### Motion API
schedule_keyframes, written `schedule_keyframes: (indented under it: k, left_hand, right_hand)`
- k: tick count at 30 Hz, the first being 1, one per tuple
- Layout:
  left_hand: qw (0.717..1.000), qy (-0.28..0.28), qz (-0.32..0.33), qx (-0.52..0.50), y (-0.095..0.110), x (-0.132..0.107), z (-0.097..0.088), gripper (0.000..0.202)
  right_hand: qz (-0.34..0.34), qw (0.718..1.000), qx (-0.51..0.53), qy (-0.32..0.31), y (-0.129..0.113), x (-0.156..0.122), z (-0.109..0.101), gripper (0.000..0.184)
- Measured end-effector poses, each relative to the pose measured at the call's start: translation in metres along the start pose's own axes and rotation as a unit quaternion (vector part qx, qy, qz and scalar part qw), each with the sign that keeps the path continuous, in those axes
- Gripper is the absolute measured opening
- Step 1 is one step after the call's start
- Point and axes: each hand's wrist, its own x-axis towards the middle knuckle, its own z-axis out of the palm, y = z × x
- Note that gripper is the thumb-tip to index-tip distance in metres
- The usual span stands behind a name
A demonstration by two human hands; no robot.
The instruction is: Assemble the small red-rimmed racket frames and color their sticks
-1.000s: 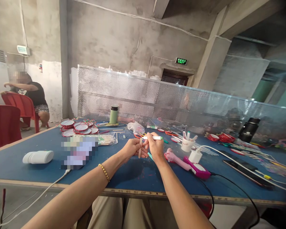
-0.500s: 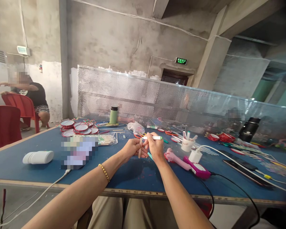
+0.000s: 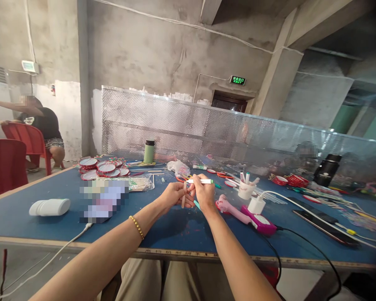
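My left hand (image 3: 174,195) pinches a flat wooden craft stick (image 3: 183,201), which stands nearly upright between the fingers. My right hand (image 3: 206,193) grips a white marker pen (image 3: 207,181) with a green end, lying almost level. Its tip points left and is close to the stick's upper part; whether they touch I cannot tell. A teal pen-like piece (image 3: 196,204) shows beneath my right hand, partly hidden. Both hands are over the middle of the blue table (image 3: 172,228).
Round red-rimmed pieces (image 3: 106,168), a green bottle (image 3: 149,152) and a white bottle (image 3: 50,207) are at left. A cup of markers (image 3: 245,189), a pink tool (image 3: 238,213) and cables are at right. Behind stands a perforated metal panel (image 3: 163,125). A person (image 3: 45,121) sits far left.
The stick is slightly more upright and shows more clearly in my left hand. My right hand and the marker have hardly moved. The seated person's arm reaches further left.
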Motion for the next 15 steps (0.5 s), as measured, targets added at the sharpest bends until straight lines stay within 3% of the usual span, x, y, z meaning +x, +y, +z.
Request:
schedule_keyframes:
  k: [9, 15]
  left_hand:
    - [1.000, 0.007, -0.007, 0.013, 0.0011, -0.0004, 0.0010, 0.016]
    - [1.000, -0.001, -0.005, 0.012, 0.0002, 0.0000, 0.0005, 0.021]
  right_hand:
    - [0.003, 1.000, 0.000, 0.001, 0.0004, -0.0003, 0.0008, 0.032]
    - [0.000, 1.000, -0.002, -0.009, 0.0018, -0.0007, 0.0002, 0.032]
